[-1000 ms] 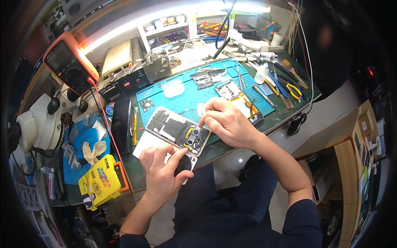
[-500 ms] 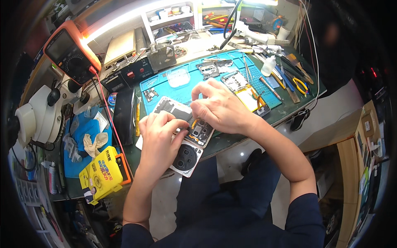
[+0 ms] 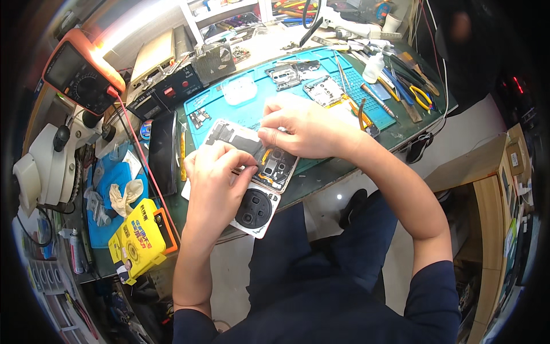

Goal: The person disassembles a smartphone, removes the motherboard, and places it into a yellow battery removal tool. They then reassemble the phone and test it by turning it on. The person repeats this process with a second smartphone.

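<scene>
An opened phone body (image 3: 281,176) with dark inner parts and an orange flex strip lies at the near edge of the bench. Partly under it, a white back cover (image 3: 264,230) carries a round black camera ring (image 3: 254,208). My left hand (image 3: 216,176) rests over the left side of the phone, thumb and forefinger pinched together near its middle. Above the phone's far right part, my right hand (image 3: 306,129) is closed, thumb against fingers, with the tips by the dark inner panel. Whatever sits between either hand's fingertips is too small or hidden to make out.
A blue work mat (image 3: 252,116) holds a clear tray (image 3: 239,90), loose phone parts (image 3: 283,76) and another opened phone (image 3: 324,92). Pliers (image 3: 421,97) and other tools lie right. At left are an orange multimeter (image 3: 83,74), a microscope (image 3: 46,166) and a yellow box (image 3: 137,243).
The whole view has shifted a little. My right hand has flattened, its fingertips moving slightly away from me over the phone. My left hand stays pinched at the phone.
</scene>
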